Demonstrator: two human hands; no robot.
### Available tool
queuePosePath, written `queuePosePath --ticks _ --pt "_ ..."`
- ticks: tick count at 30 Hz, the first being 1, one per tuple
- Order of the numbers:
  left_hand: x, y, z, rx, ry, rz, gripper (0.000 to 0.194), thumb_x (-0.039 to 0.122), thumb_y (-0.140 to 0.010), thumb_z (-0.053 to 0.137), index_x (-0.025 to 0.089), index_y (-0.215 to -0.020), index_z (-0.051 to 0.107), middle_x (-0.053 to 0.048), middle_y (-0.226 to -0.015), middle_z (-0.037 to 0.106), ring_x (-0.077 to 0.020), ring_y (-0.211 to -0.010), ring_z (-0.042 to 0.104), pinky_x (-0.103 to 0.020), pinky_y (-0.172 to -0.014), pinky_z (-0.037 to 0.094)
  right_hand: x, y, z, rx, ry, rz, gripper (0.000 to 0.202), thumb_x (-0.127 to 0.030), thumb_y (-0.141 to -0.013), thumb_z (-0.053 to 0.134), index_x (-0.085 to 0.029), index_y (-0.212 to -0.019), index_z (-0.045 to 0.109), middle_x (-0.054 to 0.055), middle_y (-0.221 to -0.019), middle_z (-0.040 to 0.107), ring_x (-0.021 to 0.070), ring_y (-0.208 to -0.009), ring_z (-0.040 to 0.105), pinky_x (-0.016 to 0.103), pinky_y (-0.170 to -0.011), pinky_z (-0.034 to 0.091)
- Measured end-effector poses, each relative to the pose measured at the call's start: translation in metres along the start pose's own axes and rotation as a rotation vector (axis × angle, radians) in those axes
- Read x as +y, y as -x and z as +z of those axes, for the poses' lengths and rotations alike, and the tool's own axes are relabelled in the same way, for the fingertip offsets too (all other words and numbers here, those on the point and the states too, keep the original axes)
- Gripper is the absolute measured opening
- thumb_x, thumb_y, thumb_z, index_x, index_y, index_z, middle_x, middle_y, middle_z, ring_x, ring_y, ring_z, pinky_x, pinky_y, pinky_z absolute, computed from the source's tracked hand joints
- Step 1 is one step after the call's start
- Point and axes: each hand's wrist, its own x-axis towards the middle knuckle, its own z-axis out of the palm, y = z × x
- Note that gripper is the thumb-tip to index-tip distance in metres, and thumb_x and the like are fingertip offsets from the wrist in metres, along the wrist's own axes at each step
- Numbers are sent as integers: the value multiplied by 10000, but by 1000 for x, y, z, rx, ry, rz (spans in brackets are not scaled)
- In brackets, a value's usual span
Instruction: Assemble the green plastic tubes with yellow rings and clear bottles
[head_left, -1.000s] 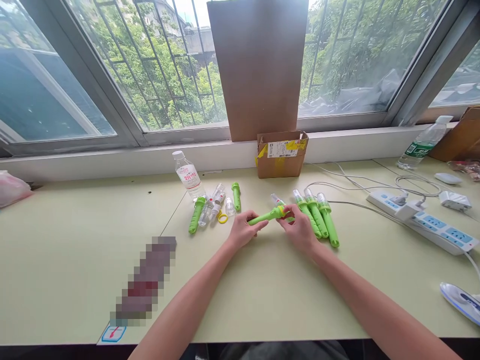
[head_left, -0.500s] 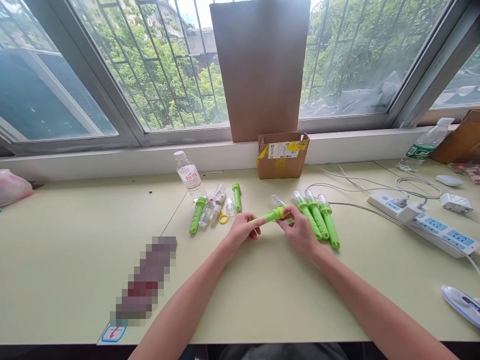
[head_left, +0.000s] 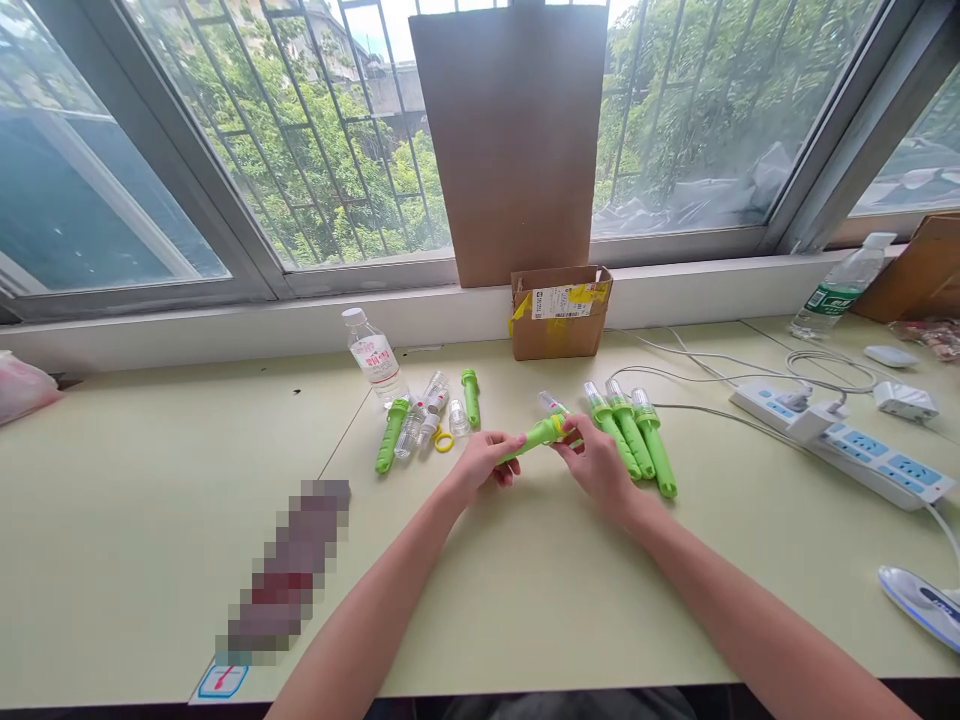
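Observation:
A green tube with a yellow ring at its right end is held tilted above the table. My left hand is closed round its lower left part. The fingers of my right hand pinch the ringed end. Just behind that hand lies a clear cap. Right of it are three green tubes with clear tops side by side. To the left lie a green tube, several clear caps and yellow rings; another green tube lies behind.
A cardboard box stands by the window sill, and a water bottle at the left. Cables run to a white power strip on the right. A second bottle stands back right. A blurred dark item lies front left.
The camera view has shifted slightly. Both hands keep their grip on the green tube, with hardly any movement.

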Motion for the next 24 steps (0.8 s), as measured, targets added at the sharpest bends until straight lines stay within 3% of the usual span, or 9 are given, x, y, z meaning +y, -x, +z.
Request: queuePosePath --ticks 5,8,12,15,18,21,24 --pt "-4 -2 7 193 -71 159 404 537 -668 699 170 -758 556 3 -721 602 -69 -433 518 -196 -396 387 2 0 0 6 17 42 234 -466 -837 558 -240 -872 507 -13 -598 599 192 -498 605 323 -465 493" --pt "-4 -3 9 282 -119 259 390 519 -668 707 161 -706 558 14 -654 582 -60 -400 485 -203 -401 391 -1 0 -1 12 -5 66 238 -460 -820 581 -238 -855 503 -15 -590 603 186 -486 605 311 -448 494" --pt "-2 -4 6 273 -75 223 386 503 -655 721 157 -706 559 10 -558 585 -63 -377 458 -197 -384 360 -7 0 -1 7 -36 48 253 -446 -810 594 -225 -872 490 49 -811 671 186 -617 652 301 -479 539" --pt "-4 -5 2 288 -4 115 394 511 -668 704 164 -688 520 6 -514 586 -49 -340 401 -178 -345 284 -10 1 1 3 -26 10 264 -447 -800 605 -220 -849 481 106 -1039 663 200 -748 664 295 -484 553" --pt "-5 -6 0 287 23 66 417 534 -685 675 177 -655 462 7 -496 580 -46 -323 382 -171 -334 247 -12 3 4 12 -20 -1 248 -441 -816 590 -217 -816 485 113 -1062 664 207 -792 669 292 -496 560" --pt "-6 -6 2 245 -50 182 419 542 -705 654 179 -652 452 8 -540 586 -65 -358 444 -190 -367 325 -13 2 4 53 -53 11 241 -435 -819 592 -215 -815 494 102 -1049 674 176 -687 671 299 -517 567" --pt "-6 -4 4 296 -228 364 377 519 -704 671 180 -715 508 6 -651 595 -84 -454 508 -212 -433 392 -14 2 3 113 -90 25 252 -438 -801 617 -214 -827 504 91 -1023 687 141 -560 632 304 -507 560"
